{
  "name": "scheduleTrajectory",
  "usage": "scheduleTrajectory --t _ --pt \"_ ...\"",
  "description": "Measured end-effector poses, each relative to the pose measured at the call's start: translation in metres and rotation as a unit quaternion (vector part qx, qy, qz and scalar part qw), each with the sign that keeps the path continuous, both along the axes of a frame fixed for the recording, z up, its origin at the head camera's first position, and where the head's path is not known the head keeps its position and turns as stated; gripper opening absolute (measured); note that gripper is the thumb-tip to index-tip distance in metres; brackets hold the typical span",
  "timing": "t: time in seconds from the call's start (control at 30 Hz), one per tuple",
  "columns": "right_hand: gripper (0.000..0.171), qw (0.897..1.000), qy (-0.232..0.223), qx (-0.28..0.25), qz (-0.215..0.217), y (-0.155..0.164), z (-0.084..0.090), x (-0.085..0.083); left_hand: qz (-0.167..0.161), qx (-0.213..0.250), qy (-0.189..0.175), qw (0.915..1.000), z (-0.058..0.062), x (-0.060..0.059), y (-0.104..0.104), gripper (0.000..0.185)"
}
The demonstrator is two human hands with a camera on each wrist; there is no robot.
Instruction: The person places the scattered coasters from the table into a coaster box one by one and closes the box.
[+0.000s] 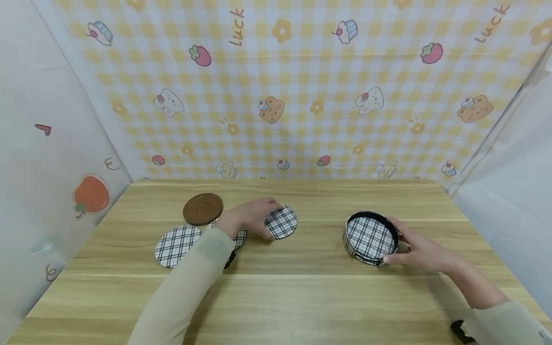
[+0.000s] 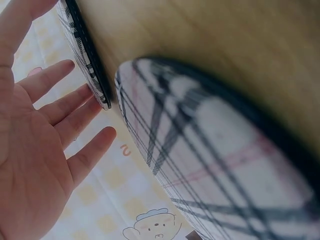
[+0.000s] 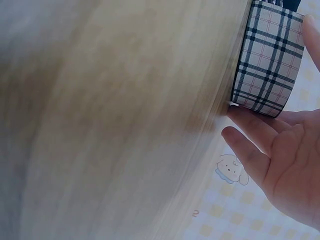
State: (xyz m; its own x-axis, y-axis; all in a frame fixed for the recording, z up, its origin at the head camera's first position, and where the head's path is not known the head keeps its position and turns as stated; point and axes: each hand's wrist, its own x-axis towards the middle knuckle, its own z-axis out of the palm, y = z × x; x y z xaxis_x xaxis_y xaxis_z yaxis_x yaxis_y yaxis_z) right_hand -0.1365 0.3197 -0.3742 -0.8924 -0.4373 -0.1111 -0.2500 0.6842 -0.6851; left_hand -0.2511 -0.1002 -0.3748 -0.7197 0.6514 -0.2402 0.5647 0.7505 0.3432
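Observation:
My left hand reaches over a round black-and-white plaid coaster on the table, its thumb and fingers spread at the coaster's edge. In the left wrist view that coaster lies by the fairly straight fingers, and a nearer plaid coaster fills the right side. At the right, my right hand holds a low round plaid holder with a black inner rim, thumb at the front and fingers behind. The right wrist view has its plaid side wall between thumb and fingers. Plaid shows inside the holder.
A brown round disc lies at the back left. In front of it is another plaid coaster, and one more is partly hidden under my left wrist. A yellow checked cloth hangs behind the wooden table.

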Motion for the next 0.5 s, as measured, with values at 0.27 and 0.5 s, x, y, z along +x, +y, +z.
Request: scheduleTrajectory --t 0.27,0.5 --pt "0.101 1.0 0.002 0.002 0.003 0.0006 -0.0014 -0.0001 -0.007 -0.011 0.001 0.9999 -0.0013 0.0009 -0.0006 0.091" --pt "0.102 1.0 0.006 -0.005 0.001 0.0024 -0.0009 -0.0011 -0.008 -0.001 -0.008 0.9999 0.0031 0.0052 -0.0001 0.091"
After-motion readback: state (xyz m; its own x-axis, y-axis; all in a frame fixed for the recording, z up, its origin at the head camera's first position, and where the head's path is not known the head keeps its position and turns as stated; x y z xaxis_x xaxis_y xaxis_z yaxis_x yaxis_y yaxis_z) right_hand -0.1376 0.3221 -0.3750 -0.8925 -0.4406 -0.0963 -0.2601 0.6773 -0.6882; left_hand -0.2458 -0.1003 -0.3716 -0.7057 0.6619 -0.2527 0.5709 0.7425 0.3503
